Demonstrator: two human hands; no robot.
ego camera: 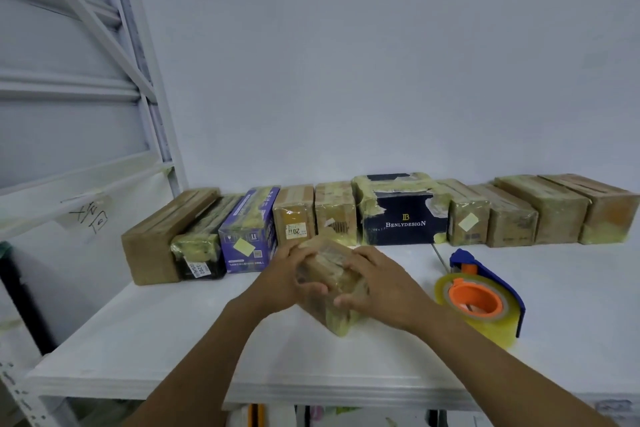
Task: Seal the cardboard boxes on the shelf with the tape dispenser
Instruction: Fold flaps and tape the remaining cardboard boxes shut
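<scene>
Gripping taped box, apparently cardboard: left hand, right hand; white shelf, tape dispenser nearby, box row against wall.

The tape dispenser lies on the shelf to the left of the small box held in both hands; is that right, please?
Not quite: the head view shows the tape dispenser on the shelf to the right of the small box, not the left. The left hand and right hand both hold it.

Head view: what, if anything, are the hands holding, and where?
One small taped cardboard box: left hand grips its left side, right hand its right side. The tape dispenser lies alongside, not held.
</scene>
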